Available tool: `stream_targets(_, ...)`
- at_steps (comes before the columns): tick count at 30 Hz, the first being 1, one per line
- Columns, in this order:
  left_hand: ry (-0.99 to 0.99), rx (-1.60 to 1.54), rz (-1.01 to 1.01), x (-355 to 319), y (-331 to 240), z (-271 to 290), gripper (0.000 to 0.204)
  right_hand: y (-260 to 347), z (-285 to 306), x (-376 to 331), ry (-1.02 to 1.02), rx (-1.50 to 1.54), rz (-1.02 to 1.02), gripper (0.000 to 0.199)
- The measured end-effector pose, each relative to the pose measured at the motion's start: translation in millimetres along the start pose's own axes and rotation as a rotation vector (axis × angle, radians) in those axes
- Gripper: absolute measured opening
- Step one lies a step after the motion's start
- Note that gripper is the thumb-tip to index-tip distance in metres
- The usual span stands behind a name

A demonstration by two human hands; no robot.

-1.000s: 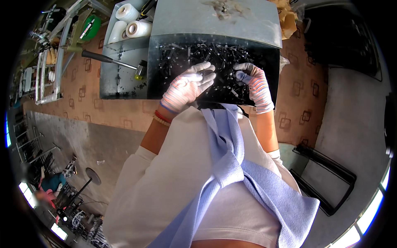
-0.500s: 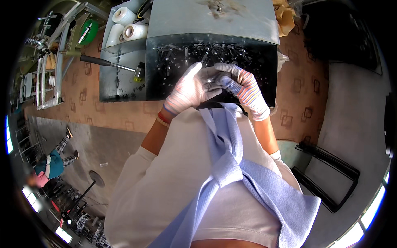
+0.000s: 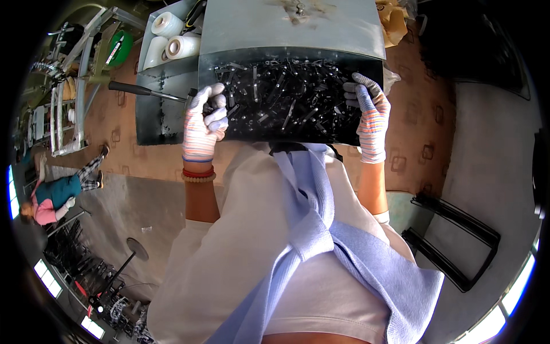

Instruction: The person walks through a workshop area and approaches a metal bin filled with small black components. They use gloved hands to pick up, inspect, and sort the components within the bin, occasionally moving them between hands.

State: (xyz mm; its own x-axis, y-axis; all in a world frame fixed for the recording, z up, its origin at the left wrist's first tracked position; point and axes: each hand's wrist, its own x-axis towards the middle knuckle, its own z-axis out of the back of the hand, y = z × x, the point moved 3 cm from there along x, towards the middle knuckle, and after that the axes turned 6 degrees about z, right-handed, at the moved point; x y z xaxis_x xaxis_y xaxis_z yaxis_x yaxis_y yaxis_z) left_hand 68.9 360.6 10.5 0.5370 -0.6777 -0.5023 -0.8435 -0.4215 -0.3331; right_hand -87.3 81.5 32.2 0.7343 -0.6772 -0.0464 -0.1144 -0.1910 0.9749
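Observation:
Both my hands wear striped knit gloves and are spread apart over a grey metal tray (image 3: 169, 137). My left hand (image 3: 205, 123) is above the divider, beside the hammer (image 3: 146, 90); its fingers are curled in, and what they may hold is hidden. Over the tray's right wall is my right hand (image 3: 372, 117), fingers loosely bent inward and partly apart, with nothing visible in them. Between the hands, many small dark metal strips (image 3: 286, 94) lie scattered in the large compartment. The hammer's head is mostly hidden behind my left hand.
White thread rolls (image 3: 182, 47) sit in the tray's left rear compartment. A grey metal cover (image 3: 246, 26) lies behind the strips. Brown paper (image 3: 392, 26) is at the back right. A metal frame rack (image 3: 71, 86) stands left; another person (image 3: 60, 192) is farther off.
My hands, close together over the strips before, have moved apart: left hand to the divider, right hand to the right wall. The other person has shifted and now stretches farther across the floor area.

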Motion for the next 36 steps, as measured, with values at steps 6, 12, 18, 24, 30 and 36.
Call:
stream_targets(6,0.013,-0.013,-0.237,-32,-48,31,0.030,-17,-35,-15,0.145,-0.007,-0.095,0.019)
stream_targets(12,-0.604,-0.185,-0.486,-43,-54,63,0.019,-25,-72,-36,0.373,0.004,-0.244,0.020)
stream_targets(18,-0.515,-0.363,-0.430,-57,-51,76,0.018,-41,-87,-49,0.562,-0.018,-0.294,0.021)
stream_targets(24,-0.528,-0.219,-0.656,-73,-74,92,0.019,-41,-83,-46,0.509,-0.034,-0.312,0.019)
stream_targets(30,-0.421,-0.185,-0.671,-86,-92,106,0.018,-51,-78,-46,0.461,-0.041,-0.302,0.020)
stream_targets(36,-0.469,-0.242,-0.769,-81,-85,102,0.025,-52,-79,-45,0.454,-0.049,-0.281,0.021)
